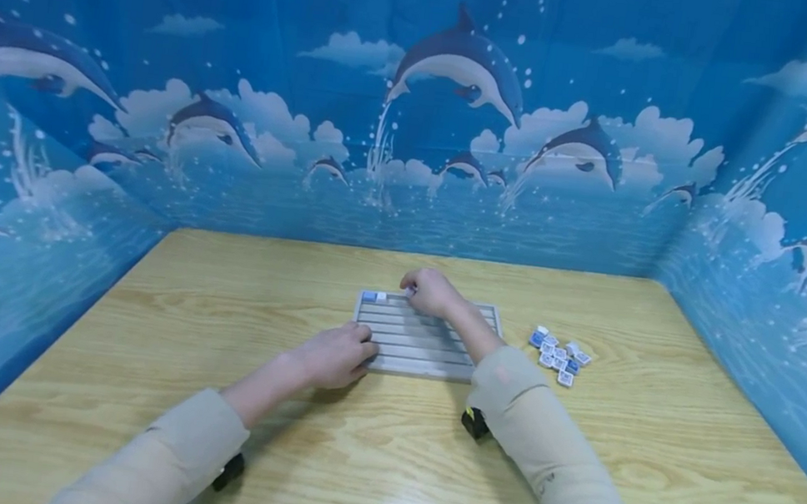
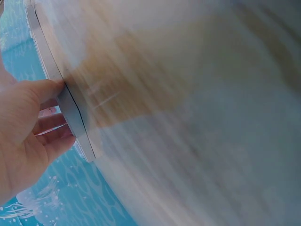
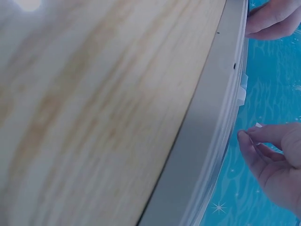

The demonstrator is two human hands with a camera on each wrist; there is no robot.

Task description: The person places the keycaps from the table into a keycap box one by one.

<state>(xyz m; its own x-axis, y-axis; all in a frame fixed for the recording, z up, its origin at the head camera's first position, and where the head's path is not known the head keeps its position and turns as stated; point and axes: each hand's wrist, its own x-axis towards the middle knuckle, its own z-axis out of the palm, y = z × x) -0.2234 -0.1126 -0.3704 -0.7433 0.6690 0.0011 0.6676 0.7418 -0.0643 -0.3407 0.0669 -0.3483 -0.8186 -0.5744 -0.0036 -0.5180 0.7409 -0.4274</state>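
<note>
A pale grey slatted tray point(image 1: 415, 366) with several rows lies on the table. My left hand point(image 1: 339, 355) grips its front left corner; in the left wrist view the thumb and curled fingers of that hand point(image 2: 28, 127) hold the tray's edge point(image 2: 73, 113). Over the tray's back row, my right hand point(image 1: 432, 292) pinches a small white tile point(image 1: 409, 291) between thumb and fingertips. At the left end of that row sit a blue tile point(image 1: 369, 297) and a white tile point(image 1: 381, 296). The held tile is mostly hidden by fingers in the right wrist view.
Right of the tray lies a loose cluster of white and blue tiles point(image 1: 559, 355), some overlapping. The wooden table point(image 1: 362, 465) reaches back to a blue dolphin-printed curtain point(image 1: 278, 102), which also lines both sides. Dark wrist devices show below both sleeves.
</note>
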